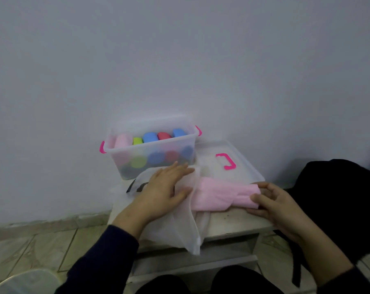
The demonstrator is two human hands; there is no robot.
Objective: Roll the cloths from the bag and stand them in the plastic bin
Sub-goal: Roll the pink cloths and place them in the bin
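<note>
A pink cloth (218,194) lies across the small white table (233,221), its left end still inside the white mesh bag (180,225). My left hand (165,187) rests flat on the bag with straight fingers. My right hand (275,202) grips the right end of the pink cloth, fingers curled round it. Behind them stands the clear plastic bin (150,160) with pink handles. Several rolled cloths stand in it: pink (122,141), green (137,141), blue (151,137), red (164,135) and another blue one.
The bin's clear lid (228,166) with a pink handle lies to the right of the bin. A black bag or garment (337,198) sits at the right. A wall rises behind, and tiled floor (41,247) lies to the left.
</note>
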